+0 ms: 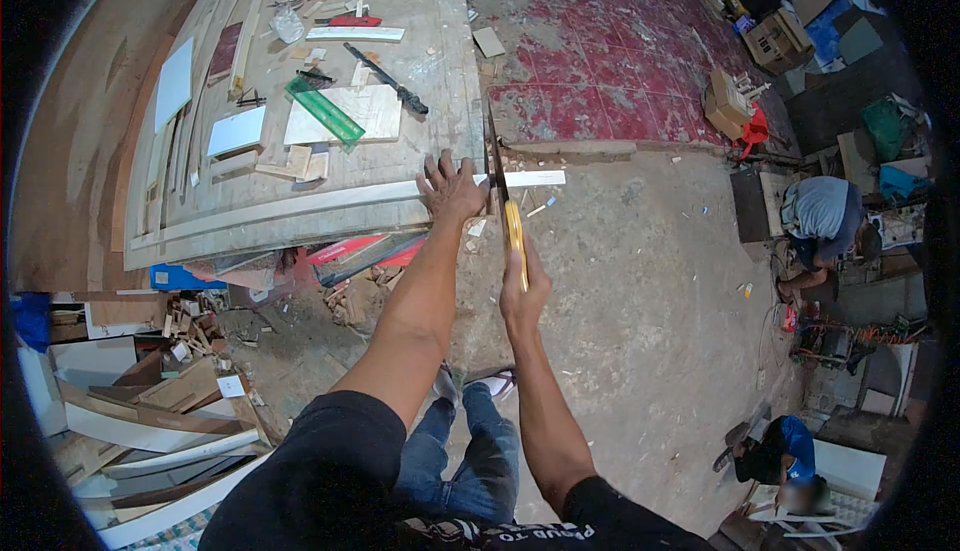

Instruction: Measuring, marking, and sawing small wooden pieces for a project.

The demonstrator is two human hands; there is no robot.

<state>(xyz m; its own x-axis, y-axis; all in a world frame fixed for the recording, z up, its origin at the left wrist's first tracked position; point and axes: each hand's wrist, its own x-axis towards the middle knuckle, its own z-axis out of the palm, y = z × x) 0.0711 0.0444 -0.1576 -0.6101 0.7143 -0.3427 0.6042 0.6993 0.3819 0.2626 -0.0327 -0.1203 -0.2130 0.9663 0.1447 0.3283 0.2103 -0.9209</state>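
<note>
My left hand (450,191) lies spread on a long white strip (390,195) along the near edge of the worktable (170,191), close to its right corner. The strip's end (545,178) projects past that corner. In my right hand (525,291) is a yellow-handled handsaw (513,231), its blade upright in the picture, crossing the strip just right of my left hand. Further up the tabletop are a green transparent rectangular piece (323,111), a black elongated tool (385,79), a red-handled tool (355,22), white offcuts (236,131) and several wooden pieces.
Two co-workers crouch at the right, one in grey (820,211), one in blue (790,451). Cardboard boxes (730,111) sit beyond. A red tiled floor (610,41) meets concrete (640,281) at a raised edge. Wood scraps (160,421) are piled at lower left.
</note>
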